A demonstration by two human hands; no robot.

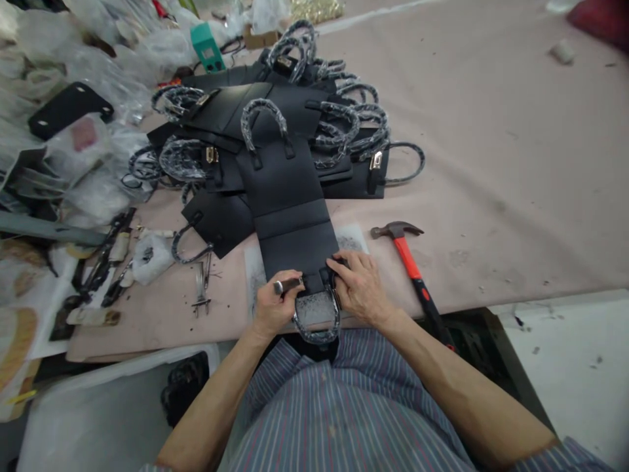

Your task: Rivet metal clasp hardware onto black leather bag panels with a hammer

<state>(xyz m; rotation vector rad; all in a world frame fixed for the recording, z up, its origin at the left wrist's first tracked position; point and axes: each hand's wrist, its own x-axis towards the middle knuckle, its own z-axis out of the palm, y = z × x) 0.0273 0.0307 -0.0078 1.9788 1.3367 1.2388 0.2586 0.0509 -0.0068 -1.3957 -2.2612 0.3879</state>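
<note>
While the left hand (275,305) grasps a tool (285,286), the right hand (362,287) touches the near end of a black panel (293,246) on the desk (481,164). I cannot tell whether the right grip is closed.

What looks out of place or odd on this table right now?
Mainly the hammer: the end of its handle juts past the near edge of the table, so it could get knocked off. The pale board under the black panel is also dotted with dark specks; whether wear or debris, I can't tell.
</note>
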